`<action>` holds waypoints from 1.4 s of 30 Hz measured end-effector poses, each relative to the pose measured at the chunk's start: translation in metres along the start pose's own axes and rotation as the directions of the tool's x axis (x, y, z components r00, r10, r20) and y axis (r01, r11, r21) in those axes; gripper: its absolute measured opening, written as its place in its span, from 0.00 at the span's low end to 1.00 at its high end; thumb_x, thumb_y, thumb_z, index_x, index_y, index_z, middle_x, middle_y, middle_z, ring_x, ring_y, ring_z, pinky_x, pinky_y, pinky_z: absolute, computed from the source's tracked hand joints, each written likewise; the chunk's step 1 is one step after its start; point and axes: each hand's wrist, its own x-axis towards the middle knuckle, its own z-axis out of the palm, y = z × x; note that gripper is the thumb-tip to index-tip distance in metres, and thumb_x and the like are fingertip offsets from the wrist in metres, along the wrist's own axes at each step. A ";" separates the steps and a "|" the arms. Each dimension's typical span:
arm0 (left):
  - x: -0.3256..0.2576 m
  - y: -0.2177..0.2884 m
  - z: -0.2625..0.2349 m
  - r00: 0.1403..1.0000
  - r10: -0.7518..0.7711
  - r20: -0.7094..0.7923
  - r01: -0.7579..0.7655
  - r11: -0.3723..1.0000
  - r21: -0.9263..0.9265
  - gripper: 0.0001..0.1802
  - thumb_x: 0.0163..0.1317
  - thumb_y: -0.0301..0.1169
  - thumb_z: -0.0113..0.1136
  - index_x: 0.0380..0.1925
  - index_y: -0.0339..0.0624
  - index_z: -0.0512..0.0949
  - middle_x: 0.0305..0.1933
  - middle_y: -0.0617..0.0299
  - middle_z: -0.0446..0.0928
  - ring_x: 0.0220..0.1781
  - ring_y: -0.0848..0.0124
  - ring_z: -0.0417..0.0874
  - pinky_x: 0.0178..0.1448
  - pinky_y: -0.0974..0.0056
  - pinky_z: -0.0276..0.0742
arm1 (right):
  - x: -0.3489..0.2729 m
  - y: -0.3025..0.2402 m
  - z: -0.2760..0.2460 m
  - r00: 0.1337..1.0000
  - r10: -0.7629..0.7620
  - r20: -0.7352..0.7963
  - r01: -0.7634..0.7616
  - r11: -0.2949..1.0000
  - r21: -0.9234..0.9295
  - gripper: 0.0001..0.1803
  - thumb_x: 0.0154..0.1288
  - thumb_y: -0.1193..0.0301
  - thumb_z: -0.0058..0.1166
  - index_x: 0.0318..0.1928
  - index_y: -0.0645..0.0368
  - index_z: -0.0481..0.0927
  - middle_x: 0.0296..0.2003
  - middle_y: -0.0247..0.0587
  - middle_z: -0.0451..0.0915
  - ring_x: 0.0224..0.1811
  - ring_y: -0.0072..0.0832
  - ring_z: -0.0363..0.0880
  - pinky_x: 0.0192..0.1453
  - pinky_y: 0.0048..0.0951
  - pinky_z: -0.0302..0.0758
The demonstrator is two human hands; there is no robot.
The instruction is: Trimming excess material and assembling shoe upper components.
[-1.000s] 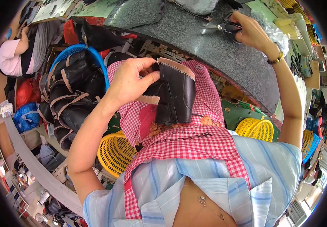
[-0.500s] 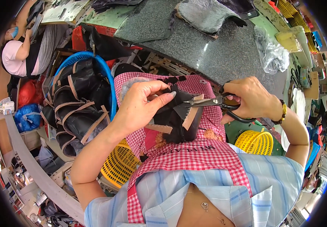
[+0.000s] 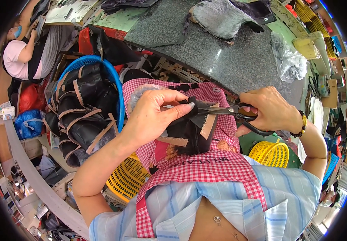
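Over the middle of the red checked apron (image 3: 193, 172) is a black leather upper (image 3: 192, 134), its top edge caught in the left hand (image 3: 153, 114). Thumb and forefinger are closed together on that edge, pinching the leather between their tips, with the rest of the upper hanging below and to the right of them, down toward the apron's bib. Whether the apron bears any of its weight cannot be told.

The right hand (image 3: 269, 107), above the apron's right side, has its fingers curled around the dark handles of the scissors (image 3: 226, 110). The blades point left across the apron, over the upper, their tips just beside the left thumb; whether leather lies between them is too small to tell. A tan zigzag-edged strip (image 3: 208, 126) on the upper sits just under the blades, and a second tan strip (image 3: 173, 141) lies below the left fingers, also over the apron.

Left of the apron stands a blue basket (image 3: 121, 104) of black leather pieces (image 3: 89, 76); beyond the apron stretches a grey speckled slab (image 3: 241, 60).
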 end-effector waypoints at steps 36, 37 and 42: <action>-0.020 -0.032 -0.061 0.891 -0.363 0.273 0.240 0.886 0.397 0.22 0.57 0.48 0.64 0.31 0.37 0.81 0.17 0.64 0.76 0.20 0.78 0.77 0.29 0.71 0.71 | 0.030 0.089 -0.016 0.933 0.309 -0.184 -0.340 0.925 -0.171 0.28 0.46 0.59 0.66 0.43 0.63 0.72 0.37 0.50 0.75 0.41 0.48 0.76 0.42 0.44 0.71; -0.037 -0.031 -0.069 0.928 -0.357 0.103 0.321 0.911 0.260 0.18 0.56 0.42 0.66 0.27 0.36 0.81 0.09 0.68 0.70 0.09 0.80 0.69 0.17 0.72 0.63 | 0.034 0.091 -0.019 0.940 0.286 -0.184 -0.318 0.932 -0.174 0.28 0.46 0.59 0.66 0.43 0.63 0.72 0.37 0.50 0.75 0.41 0.48 0.76 0.42 0.44 0.71; -0.106 0.022 -0.163 0.651 -0.085 -0.754 0.335 0.924 0.185 0.19 0.55 0.42 0.68 0.31 0.34 0.80 0.13 0.65 0.73 0.08 0.78 0.70 0.13 0.72 0.63 | 0.039 0.107 -0.018 0.892 0.254 -0.373 -0.340 0.922 -0.186 0.25 0.48 0.69 0.63 0.48 0.62 0.71 0.40 0.48 0.74 0.45 0.47 0.75 0.48 0.41 0.71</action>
